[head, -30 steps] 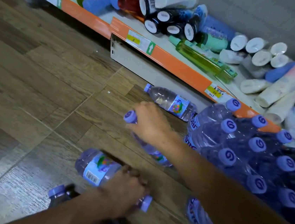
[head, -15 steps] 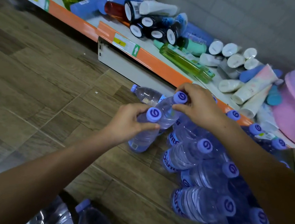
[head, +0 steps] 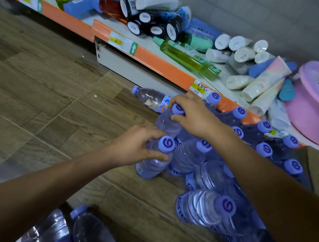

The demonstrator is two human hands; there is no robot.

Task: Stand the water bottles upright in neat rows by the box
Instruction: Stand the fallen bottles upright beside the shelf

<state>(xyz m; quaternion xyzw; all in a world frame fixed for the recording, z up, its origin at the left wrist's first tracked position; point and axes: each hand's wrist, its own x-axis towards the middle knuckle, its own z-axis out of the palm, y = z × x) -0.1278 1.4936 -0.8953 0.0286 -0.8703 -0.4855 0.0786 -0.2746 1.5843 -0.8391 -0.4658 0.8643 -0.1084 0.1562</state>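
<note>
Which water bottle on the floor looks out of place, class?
One water bottle lies on its side on the wood floor, by the shelf base and behind the right hand, while the grouped bottles stand upright.

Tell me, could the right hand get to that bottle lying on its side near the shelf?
Probably yes. The lying bottle rests on open floor just beyond the right hand, nothing between them. But that hand is gripping an upright bottle and would need to release it first.
</note>
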